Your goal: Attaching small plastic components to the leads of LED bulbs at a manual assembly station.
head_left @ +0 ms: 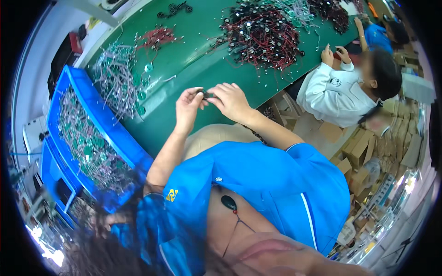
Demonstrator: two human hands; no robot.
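Observation:
Close in front of me, over the near edge of the green table, both hands come together at a small black round part (201,93). My left hand (187,108) pinches it between thumb and fingertips. From the other side my right hand (231,101) has its thumb and fingers closed at the same part, perhaps on its lead; the fingers partly hide this. Farther off to the right lies a big heap of black round parts with red and black wires (264,37). To the left is a loose pile of green discs with pale wires (117,78).
The green table (193,60) also bears a small bunch of red wires (159,37) and black parts (175,9). A blue bin (103,122) full of wired green discs stands at my left. A person in a white top (329,92) works at the right, near cardboard boxes (359,149).

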